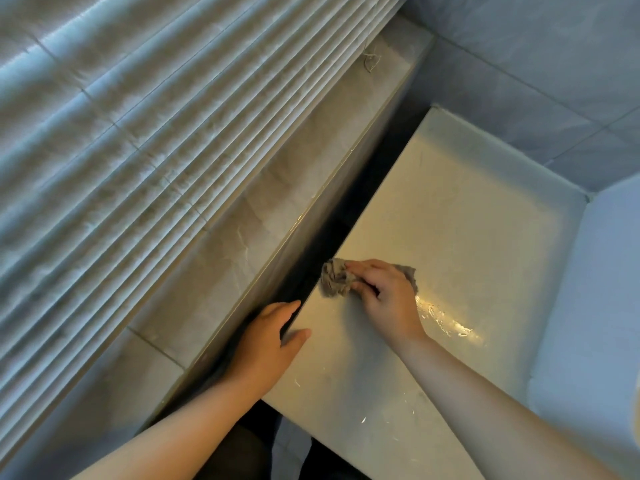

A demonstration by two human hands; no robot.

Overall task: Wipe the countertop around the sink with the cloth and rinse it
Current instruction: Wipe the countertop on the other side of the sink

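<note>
Right hand (386, 299) presses the crumpled cloth (337, 280) down with curled fingers, left hand (268, 341) rests flat and open on the tabletop (450, 237) edge.

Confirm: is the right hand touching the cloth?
Touching. Head view: the right hand grips the crumpled cloth, fingers curled over it, on the countertop.
</note>
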